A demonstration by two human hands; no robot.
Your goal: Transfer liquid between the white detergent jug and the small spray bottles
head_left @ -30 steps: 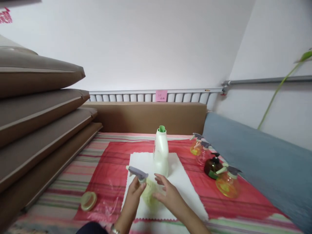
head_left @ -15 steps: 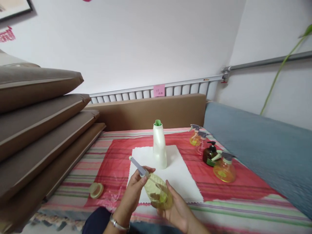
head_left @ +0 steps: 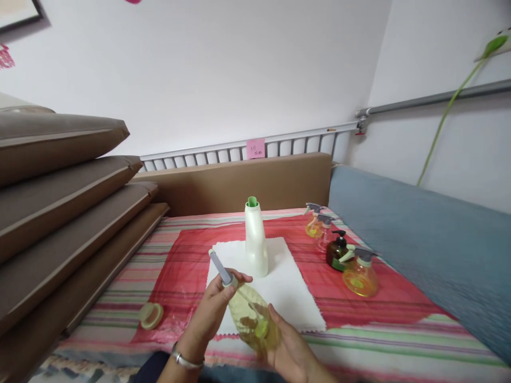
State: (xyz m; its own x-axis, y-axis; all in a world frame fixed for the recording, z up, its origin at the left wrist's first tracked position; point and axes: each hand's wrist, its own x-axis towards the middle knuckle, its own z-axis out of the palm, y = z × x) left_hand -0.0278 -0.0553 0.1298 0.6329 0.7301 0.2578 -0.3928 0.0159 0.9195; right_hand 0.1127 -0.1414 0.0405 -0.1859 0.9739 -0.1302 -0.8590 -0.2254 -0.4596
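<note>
A translucent yellow spray bottle (head_left: pixel 244 302) with a grey head is tilted in front of me, its head toward the upper left. My left hand (head_left: pixel 215 306) grips its collar between thumb and fingers. Around the lower body of the same bottle curves my right hand (head_left: pixel 289 347); some of its fingers are hidden behind the bottle. Inside, a thin tube and a little yellowish liquid show through the wall. Beyond my hands, a pale green-white jug (head_left: pixel 256 244) with a green spout stands uncapped on a white cloth (head_left: pixel 297 292). A round pale cap (head_left: pixel 151 316) lies to the left.
Several bottles line the right side: an orange spray bottle (head_left: pixel 360 279), a dark brown pump bottle (head_left: pixel 337 254), a pinkish spray bottle (head_left: pixel 322 242) and a smaller orange one (head_left: pixel 313 227). A red sheet (head_left: pixel 179 266) covers striped fabric. Stacked brown cushions (head_left: pixel 80 213) rise at left.
The view has turned slightly to the right, so the surroundings sit a little further left. Both hands keep their hold on the spray bottle, which stays tilted much as before.
</note>
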